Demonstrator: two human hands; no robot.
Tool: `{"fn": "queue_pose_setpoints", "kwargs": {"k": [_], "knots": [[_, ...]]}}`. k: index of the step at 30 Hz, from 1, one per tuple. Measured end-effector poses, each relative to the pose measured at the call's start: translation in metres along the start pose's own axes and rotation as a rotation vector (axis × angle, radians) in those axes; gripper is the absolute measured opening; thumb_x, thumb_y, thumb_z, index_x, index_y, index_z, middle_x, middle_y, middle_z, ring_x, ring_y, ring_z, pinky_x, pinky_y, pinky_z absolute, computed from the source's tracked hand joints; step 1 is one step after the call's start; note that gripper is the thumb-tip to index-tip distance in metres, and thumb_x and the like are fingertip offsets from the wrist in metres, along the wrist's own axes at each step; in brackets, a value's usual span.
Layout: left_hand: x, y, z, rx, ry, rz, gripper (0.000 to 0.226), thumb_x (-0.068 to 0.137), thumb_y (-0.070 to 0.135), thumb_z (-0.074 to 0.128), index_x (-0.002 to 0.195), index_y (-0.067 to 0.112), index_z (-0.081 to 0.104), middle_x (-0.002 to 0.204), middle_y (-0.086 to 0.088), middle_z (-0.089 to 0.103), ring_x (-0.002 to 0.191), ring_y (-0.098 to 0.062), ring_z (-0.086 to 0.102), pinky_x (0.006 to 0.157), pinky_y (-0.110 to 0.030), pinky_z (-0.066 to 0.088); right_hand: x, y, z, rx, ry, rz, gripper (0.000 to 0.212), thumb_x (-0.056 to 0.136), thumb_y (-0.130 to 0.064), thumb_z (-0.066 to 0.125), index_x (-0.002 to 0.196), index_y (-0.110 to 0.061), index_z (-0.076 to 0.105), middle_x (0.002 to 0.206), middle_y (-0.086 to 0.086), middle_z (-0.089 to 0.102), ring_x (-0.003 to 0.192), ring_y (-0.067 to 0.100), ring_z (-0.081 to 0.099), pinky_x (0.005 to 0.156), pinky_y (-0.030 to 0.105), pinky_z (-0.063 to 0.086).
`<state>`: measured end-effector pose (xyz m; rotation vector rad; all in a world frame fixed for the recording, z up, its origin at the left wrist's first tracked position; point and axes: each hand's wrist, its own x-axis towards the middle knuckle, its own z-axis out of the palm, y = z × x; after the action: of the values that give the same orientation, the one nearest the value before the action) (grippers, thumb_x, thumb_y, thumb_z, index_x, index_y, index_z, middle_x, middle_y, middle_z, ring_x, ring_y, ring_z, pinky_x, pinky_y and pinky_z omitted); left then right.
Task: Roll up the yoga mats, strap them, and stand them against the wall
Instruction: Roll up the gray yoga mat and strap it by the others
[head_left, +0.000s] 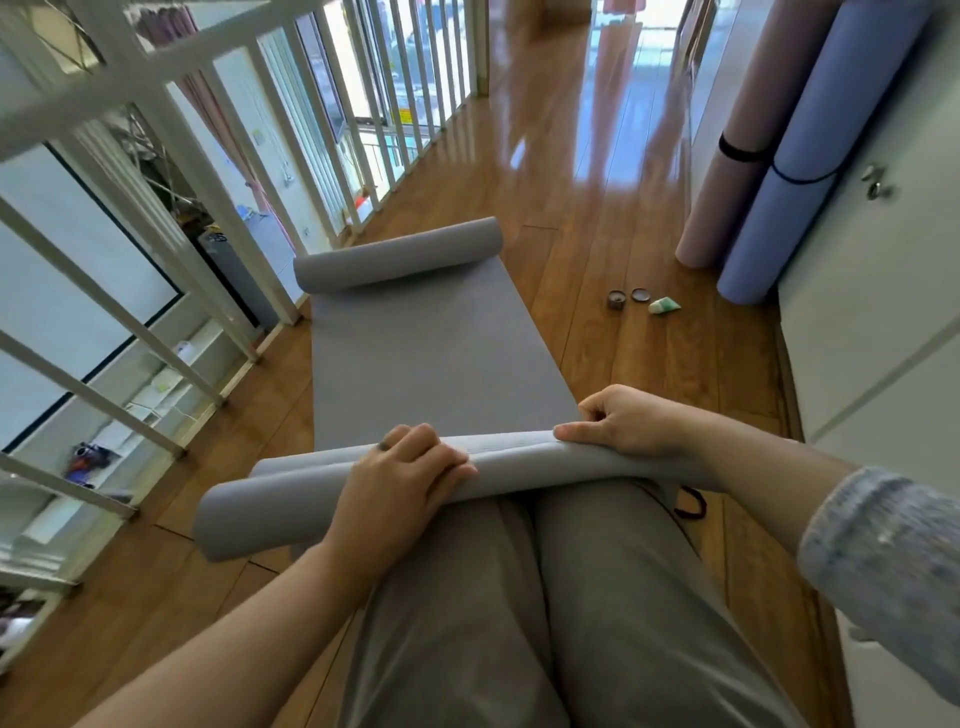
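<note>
Grey mat (431, 364) lies along the floor (597, 322), its near end rolled across the person's knees and its far end curled up. The left hand (410, 470) curls over the middle of the roll, and the right hand (623, 423) grips its right end. Rolling is under way; next comes even forward pressure to keep the edges square. A black strap (693, 501) waits by the right knee. A pink mat (727, 171) and a blue mat (779, 197) already stand strapped against the wall (883, 312). No writing is readable.
</note>
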<state>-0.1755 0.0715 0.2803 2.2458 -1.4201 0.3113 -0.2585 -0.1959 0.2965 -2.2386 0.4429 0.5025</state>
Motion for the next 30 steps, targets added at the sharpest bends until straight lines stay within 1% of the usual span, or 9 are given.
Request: {"fn": "queue_pose_setpoints", "kwargs": {"k": [4, 8, 9, 11, 14, 17, 21, 26, 30], "knots": [[0.001, 0.003, -0.006, 0.176, -0.121, -0.006, 0.047, 0.085, 0.057, 0.046, 0.101, 0.019, 0.069, 0.088, 0.003, 0.061, 0.077, -0.015, 0.06, 0.062, -0.028, 0.052, -0.002, -0.003, 0.002, -0.094, 0.112, -0.039, 0.042, 0.086, -0.052, 0.06, 0.078, -0.011, 0.062, 0.073, 0.002, 0.057, 0.071, 0.013, 0.053, 0.067, 0.026, 0.044], [0.005, 0.004, -0.011, 0.224, -0.151, 0.002, 0.051, 0.086, 0.06, 0.042, 0.099, 0.02, 0.071, 0.085, 0.004, 0.063, 0.073, -0.014, 0.063, 0.058, -0.027, 0.052, -0.021, 0.005, 0.03, -0.487, 0.748, -0.524, 0.035, 0.09, -0.043, 0.058, 0.072, -0.014, 0.067, 0.069, -0.002, 0.065, 0.063, 0.012, 0.056, 0.063, 0.032, 0.051], [0.005, 0.004, -0.012, 0.215, -0.158, -0.004, 0.051, 0.087, 0.059, 0.042, 0.1, 0.02, 0.071, 0.085, 0.005, 0.064, 0.072, -0.014, 0.063, 0.058, -0.027, 0.052, -0.028, 0.01, 0.036, -0.511, 0.819, -0.585, 0.039, 0.091, -0.044, 0.053, 0.074, -0.013, 0.07, 0.071, -0.001, 0.067, 0.065, 0.014, 0.057, 0.063, 0.032, 0.052], [0.007, 0.005, -0.011, 0.22, -0.145, -0.009, 0.05, 0.088, 0.059, 0.04, 0.099, 0.021, 0.071, 0.083, 0.006, 0.064, 0.071, -0.012, 0.063, 0.056, -0.025, 0.051, -0.04, 0.019, 0.042, -0.512, 0.785, -0.565, 0.047, 0.09, -0.052, 0.047, 0.09, -0.014, 0.073, 0.084, -0.001, 0.07, 0.078, 0.016, 0.06, 0.072, 0.035, 0.052], [0.013, 0.006, -0.01, 0.254, -0.191, -0.012, 0.051, 0.09, 0.058, 0.036, 0.098, 0.021, 0.07, 0.082, 0.005, 0.066, 0.069, -0.013, 0.064, 0.054, -0.024, 0.05, -0.05, 0.021, 0.048, -0.64, 0.666, -0.435, 0.06, 0.081, -0.064, 0.049, 0.11, -0.015, 0.067, 0.101, 0.0, 0.067, 0.091, 0.018, 0.061, 0.08, 0.038, 0.053], [0.018, 0.005, -0.008, 0.327, -0.266, 0.019, 0.055, 0.086, 0.061, 0.036, 0.097, 0.018, 0.069, 0.082, 0.002, 0.067, 0.07, -0.017, 0.065, 0.057, -0.028, 0.053, -0.043, 0.009, 0.048, -0.707, 0.601, -0.339, 0.058, 0.082, -0.065, 0.051, 0.112, -0.017, 0.061, 0.106, 0.001, 0.064, 0.095, 0.017, 0.058, 0.085, 0.037, 0.049], [0.024, 0.007, -0.009, 0.35, -0.361, -0.014, 0.048, 0.088, 0.056, 0.051, 0.11, 0.015, 0.062, 0.099, -0.003, 0.064, 0.088, -0.023, 0.063, 0.073, -0.035, 0.052, -0.03, -0.005, 0.035, -0.751, 0.541, -0.352, 0.057, 0.083, -0.069, 0.049, 0.107, -0.018, 0.058, 0.105, -0.001, 0.064, 0.09, 0.014, 0.057, 0.081, 0.029, 0.047], [0.032, 0.009, -0.038, 0.396, -0.32, 0.02, 0.037, 0.066, 0.038, 0.08, 0.087, 0.013, 0.063, 0.079, -0.004, 0.063, 0.062, -0.022, 0.062, 0.051, -0.031, 0.05, -0.042, -0.039, 0.001, -0.969, 0.401, -0.427, 0.063, 0.082, -0.075, 0.041, 0.104, -0.018, 0.056, 0.096, -0.004, 0.064, 0.076, 0.009, 0.057, 0.07, 0.023, 0.049], [0.03, 0.027, -0.073, 0.419, -0.25, 0.091, 0.042, 0.059, 0.027, 0.085, 0.09, 0.011, 0.062, 0.083, -0.008, 0.065, 0.065, -0.024, 0.063, 0.057, -0.035, 0.053, -0.086, -0.066, -0.011, -1.061, 0.293, -0.399, 0.049, 0.087, -0.065, 0.048, 0.112, -0.022, 0.051, 0.099, -0.009, 0.061, 0.082, 0.007, 0.058, 0.077, 0.023, 0.053]]}}
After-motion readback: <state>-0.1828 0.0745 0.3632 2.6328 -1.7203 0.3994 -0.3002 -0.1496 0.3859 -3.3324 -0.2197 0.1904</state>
